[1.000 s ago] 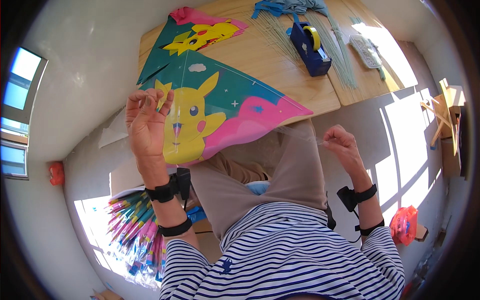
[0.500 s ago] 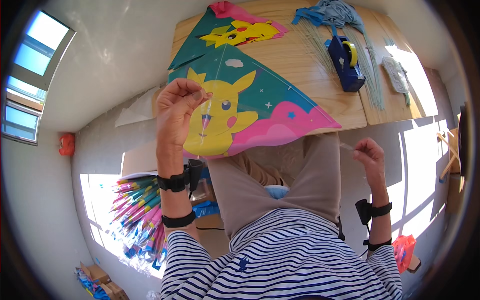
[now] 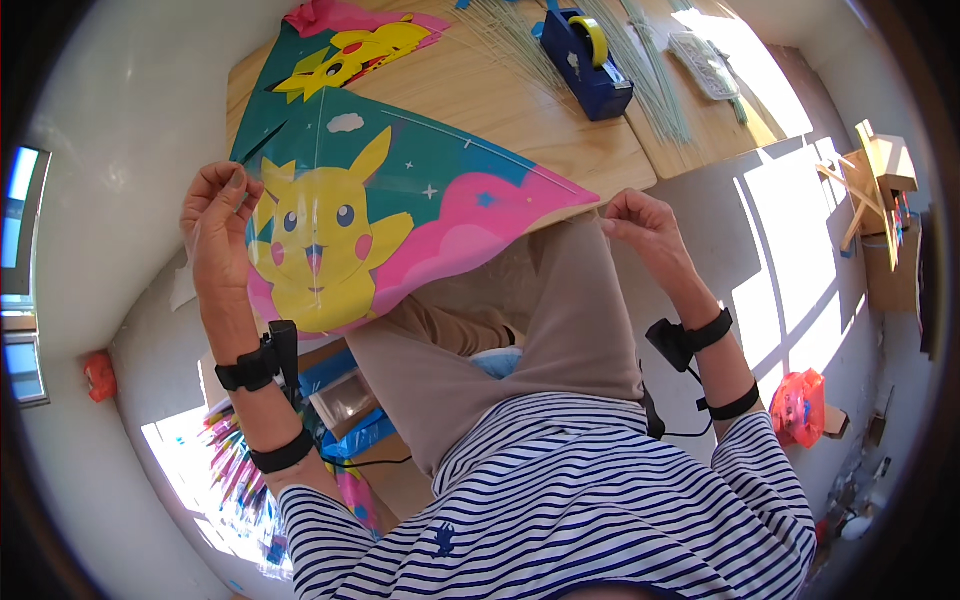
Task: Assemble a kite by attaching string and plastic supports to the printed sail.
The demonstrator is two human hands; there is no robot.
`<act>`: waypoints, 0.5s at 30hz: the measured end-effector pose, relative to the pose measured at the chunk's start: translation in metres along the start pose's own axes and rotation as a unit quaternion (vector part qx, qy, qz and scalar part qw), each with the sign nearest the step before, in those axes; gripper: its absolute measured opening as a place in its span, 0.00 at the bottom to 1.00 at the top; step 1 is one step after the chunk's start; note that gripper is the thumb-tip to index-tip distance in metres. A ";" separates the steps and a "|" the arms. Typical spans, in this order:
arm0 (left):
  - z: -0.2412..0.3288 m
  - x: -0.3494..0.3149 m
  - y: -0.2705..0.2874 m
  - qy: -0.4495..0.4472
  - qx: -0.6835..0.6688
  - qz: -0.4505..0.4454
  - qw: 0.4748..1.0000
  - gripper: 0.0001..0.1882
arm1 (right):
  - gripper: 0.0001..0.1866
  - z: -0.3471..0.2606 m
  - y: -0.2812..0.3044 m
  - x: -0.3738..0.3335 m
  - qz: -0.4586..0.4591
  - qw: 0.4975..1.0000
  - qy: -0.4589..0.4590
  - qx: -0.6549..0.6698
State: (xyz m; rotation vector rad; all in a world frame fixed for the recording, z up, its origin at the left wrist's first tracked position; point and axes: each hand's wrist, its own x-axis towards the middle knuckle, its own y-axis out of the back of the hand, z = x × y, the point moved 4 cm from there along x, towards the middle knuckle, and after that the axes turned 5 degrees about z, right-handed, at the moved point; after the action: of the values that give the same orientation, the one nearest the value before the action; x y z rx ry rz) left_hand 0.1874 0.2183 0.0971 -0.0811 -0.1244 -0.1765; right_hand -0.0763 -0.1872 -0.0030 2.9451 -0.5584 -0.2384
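Observation:
A triangular kite point(image 3: 320, 230) in green and pink, printed with a yellow cartoon character, lies on the table with its lower edge hanging toward my lap. My left hand point(image 3: 220, 210) is raised beside the kite's left side, its thumb and fingers pinched together; what is between them is too small to make out. At the kite's right tip, my right hand point(image 3: 645, 230) has closed fingertips touching or nearly touching the corner. A small clear strip of tape showed in those fingers a moment ago; now it is hardly visible. A thin pale rod point(image 3: 490, 150) runs along the kite's upper right edge.
Beyond the kite, a blue tape dispenser point(image 3: 590, 70) with a yellow roll stands on the wooden table point(image 3: 500, 110). Thin rods point(image 3: 660, 105) and a clear plastic box point(image 3: 704, 66) lie near it. Another folded kite point(image 3: 350, 60) is at the far left. Bundled kites point(image 3: 235, 460) lie low on the left.
My right hand has moved up and inward to the kite's right tip. My left hand stays pinched beside the kite's left side. The whole view has shifted, so the table sits further left.

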 end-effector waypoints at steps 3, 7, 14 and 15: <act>-0.007 0.031 -0.003 0.007 0.013 -0.008 1.000 0.05 | 0.05 -0.002 -0.005 0.017 0.014 0.999 -0.007 -0.037; -0.023 0.072 -0.004 0.035 0.063 -0.015 0.997 0.07 | 0.08 0.010 -0.003 0.043 0.042 0.994 -0.035 -0.097; -0.072 0.122 -0.039 0.089 0.126 -0.003 0.988 0.07 | 0.13 0.047 0.001 0.076 0.096 0.974 -0.034 -0.203; -0.079 0.128 -0.043 0.097 0.135 -0.009 0.986 0.07 | 0.13 0.051 0.001 0.080 0.098 0.970 -0.027 -0.222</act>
State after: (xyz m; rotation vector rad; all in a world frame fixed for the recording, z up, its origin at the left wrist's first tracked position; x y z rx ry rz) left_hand 0.3137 0.1475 0.0381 0.2081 0.0461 -0.1829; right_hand -0.0127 -0.2226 -0.0635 2.4414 -0.6936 -0.3674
